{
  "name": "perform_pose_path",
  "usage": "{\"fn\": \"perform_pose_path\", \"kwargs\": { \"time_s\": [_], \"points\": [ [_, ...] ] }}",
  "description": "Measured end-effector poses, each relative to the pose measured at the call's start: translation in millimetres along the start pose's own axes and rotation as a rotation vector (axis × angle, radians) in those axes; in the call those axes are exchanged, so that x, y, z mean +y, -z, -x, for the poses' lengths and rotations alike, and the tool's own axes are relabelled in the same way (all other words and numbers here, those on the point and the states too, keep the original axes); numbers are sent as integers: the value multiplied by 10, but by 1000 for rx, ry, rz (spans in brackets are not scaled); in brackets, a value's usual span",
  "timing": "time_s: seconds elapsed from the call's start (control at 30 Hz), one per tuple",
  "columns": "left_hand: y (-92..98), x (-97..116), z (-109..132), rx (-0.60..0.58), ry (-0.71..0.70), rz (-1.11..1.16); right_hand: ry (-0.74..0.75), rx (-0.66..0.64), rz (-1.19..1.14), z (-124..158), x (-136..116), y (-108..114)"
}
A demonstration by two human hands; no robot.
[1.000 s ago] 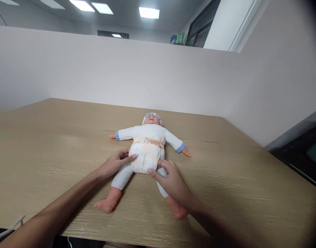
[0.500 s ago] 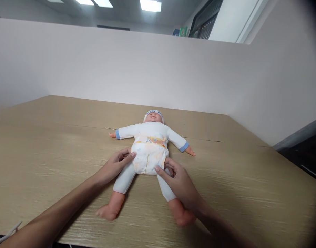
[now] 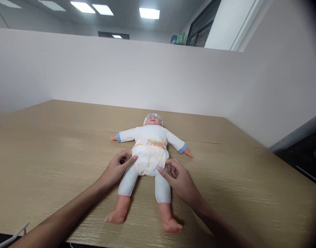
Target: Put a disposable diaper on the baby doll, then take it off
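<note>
A baby doll [image 3: 150, 136] in a white suit and white cap lies on its back on the wooden table [image 3: 57, 151], arms spread, legs toward me. A white nappy [image 3: 149, 159] with a coloured waistband is wrapped round its hips. My left hand [image 3: 118, 167] pinches the nappy's left edge at the hip, thumb on top. My right hand [image 3: 177, 177] has curled fingers closed on the nappy's right edge beside the doll's thigh. Both forearms reach in from the bottom of the view.
White partition walls [image 3: 137, 72] stand close behind the table and along its right side. A dark surface [image 3: 302, 151] lies beyond the table's right edge. A white cable [image 3: 10, 237] shows at the bottom left corner.
The doll's legs have swung closer together and now lie straighter. Both hands stayed at the nappy's sides, the right hand shifting slightly up to the hip.
</note>
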State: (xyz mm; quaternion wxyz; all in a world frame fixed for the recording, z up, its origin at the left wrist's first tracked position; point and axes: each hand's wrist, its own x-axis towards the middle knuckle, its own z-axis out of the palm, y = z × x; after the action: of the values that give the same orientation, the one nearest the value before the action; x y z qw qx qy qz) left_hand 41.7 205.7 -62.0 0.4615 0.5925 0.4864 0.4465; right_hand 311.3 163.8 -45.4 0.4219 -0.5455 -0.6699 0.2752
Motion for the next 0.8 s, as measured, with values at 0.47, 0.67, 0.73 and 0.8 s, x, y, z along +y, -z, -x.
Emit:
{"fn": "perform_pose_path", "kwargs": {
  "time_s": [0.47, 0.67, 0.73, 0.8],
  "points": [
    [-33, 206, -239, -82, -607, -589, 424, -53, 224, -320, 195, 159],
    [34, 189, -419, -112, -667, -742, 611, 25, 265, -669, 304, 244],
    [76, 167, -529, -48, -660, -763, 614, 165, 281, -851, 381, 360],
    [135, 85, -668, 106, -607, -757, 525, 276, 324, -1014, 515, 470]
  ]
}}
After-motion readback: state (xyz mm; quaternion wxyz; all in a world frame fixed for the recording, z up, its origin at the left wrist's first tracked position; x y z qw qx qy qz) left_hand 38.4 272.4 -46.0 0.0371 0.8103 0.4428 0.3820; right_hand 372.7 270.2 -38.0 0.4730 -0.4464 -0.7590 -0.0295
